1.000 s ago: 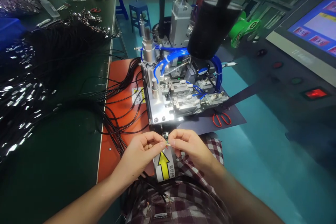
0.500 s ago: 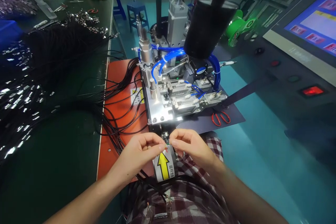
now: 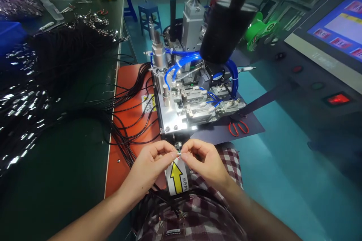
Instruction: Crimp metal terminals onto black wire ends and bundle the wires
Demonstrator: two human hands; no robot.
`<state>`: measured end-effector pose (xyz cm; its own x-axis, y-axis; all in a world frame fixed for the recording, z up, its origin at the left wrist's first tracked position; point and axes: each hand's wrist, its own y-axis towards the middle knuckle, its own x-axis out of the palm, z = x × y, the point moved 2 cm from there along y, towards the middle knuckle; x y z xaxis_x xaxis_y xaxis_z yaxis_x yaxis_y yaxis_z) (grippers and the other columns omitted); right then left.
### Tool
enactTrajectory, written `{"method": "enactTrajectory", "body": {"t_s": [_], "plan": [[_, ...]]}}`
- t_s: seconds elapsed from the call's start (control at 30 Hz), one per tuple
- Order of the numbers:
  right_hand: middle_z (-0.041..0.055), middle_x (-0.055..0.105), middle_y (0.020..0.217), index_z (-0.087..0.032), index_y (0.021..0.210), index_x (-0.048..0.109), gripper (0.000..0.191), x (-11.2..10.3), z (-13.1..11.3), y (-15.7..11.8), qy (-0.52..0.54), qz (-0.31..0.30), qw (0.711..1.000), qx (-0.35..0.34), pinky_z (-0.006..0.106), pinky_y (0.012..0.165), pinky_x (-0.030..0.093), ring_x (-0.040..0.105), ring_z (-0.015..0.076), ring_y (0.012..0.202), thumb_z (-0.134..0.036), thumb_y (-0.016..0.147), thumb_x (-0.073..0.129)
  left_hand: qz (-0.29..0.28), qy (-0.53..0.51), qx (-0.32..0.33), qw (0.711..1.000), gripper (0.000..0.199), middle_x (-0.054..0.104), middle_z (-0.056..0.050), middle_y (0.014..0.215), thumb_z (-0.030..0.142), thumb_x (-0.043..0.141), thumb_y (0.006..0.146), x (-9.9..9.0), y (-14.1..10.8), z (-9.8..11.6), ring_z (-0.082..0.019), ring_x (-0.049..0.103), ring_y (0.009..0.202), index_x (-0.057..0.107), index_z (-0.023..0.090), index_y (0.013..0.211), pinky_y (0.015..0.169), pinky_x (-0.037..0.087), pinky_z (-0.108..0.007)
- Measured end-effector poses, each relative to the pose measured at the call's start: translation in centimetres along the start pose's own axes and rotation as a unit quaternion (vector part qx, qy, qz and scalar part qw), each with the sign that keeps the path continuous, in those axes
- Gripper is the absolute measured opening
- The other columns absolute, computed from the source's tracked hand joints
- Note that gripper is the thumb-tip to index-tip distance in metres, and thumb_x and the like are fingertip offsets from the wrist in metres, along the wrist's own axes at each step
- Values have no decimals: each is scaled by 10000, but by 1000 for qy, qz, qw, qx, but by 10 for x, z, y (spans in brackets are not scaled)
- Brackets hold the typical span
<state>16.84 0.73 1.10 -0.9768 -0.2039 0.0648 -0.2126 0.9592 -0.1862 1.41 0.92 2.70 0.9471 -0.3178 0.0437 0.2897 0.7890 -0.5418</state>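
My left hand (image 3: 152, 163) is closed in a pinch, thumb against forefinger, on the thin wires (image 3: 179, 154) of a cable end. Facing it, my right hand (image 3: 207, 163) pinches the same fine strands from the other side, the fingertips almost touching. A pale strand and a bit of red show between them; the rest is hidden by the fingers. Just below is a white label with a yellow arrow (image 3: 177, 180) on a rounded machine part. Black cables (image 3: 124, 139) run in from the left, and several stripped ends with coloured wires (image 3: 181, 214) lie at my lap.
A metal machine with blue air tubes (image 3: 195, 94) stands ahead on an orange board (image 3: 124, 173). Red-handled scissors (image 3: 238, 128) lie to its right. A dark lamp-like cylinder (image 3: 226, 32) hangs over it. A screen panel (image 3: 336, 34) is at right; a cable pile (image 3: 70, 45) at left.
My right hand has moved slightly left and its fingertips have closed in on the wires by my left fingertips. The left hand has barely moved.
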Motion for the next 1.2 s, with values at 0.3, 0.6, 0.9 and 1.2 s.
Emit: {"method": "enactTrajectory", "body": {"t_s": [0.3, 0.6, 0.9, 1.2], "plan": [[-35, 498, 614, -151, 716, 582, 83, 6, 3, -3, -6, 27, 999, -18, 216, 533, 358, 424, 81, 555, -213, 763, 612, 12, -36, -4, 999, 186, 347, 100, 439, 365, 588, 812, 2, 1, -1, -41, 364, 346, 581, 179, 794, 362, 309, -141], [-24, 530, 652, -168, 737, 579, 102, 12, 9, -8, -39, 58, 996, -52, 220, 542, 384, 444, 92, 575, -246, 804, 586, 17, -47, 11, 999, 177, 317, 111, 445, 346, 574, 826, 2, -1, -2, -24, 321, 338, 567, 176, 776, 404, 350, -149], [-11, 543, 654, -175, 742, 583, 103, 8, 6, -10, -65, 47, 995, -63, 246, 564, 398, 473, 112, 585, -244, 817, 562, 18, -20, -8, 1000, 242, 497, 61, 524, 426, 576, 807, 4, -2, -2, -71, 457, 338, 558, 185, 825, 308, 327, -149], [-12, 543, 652, -167, 720, 587, 107, 3, 2, -3, -42, 42, 998, -26, 240, 567, 387, 463, 109, 591, -247, 791, 591, 17, 18, -11, 1000, 261, 522, 55, 544, 446, 559, 818, 5, -3, 2, -76, 495, 339, 564, 185, 827, 288, 319, -131]]}}
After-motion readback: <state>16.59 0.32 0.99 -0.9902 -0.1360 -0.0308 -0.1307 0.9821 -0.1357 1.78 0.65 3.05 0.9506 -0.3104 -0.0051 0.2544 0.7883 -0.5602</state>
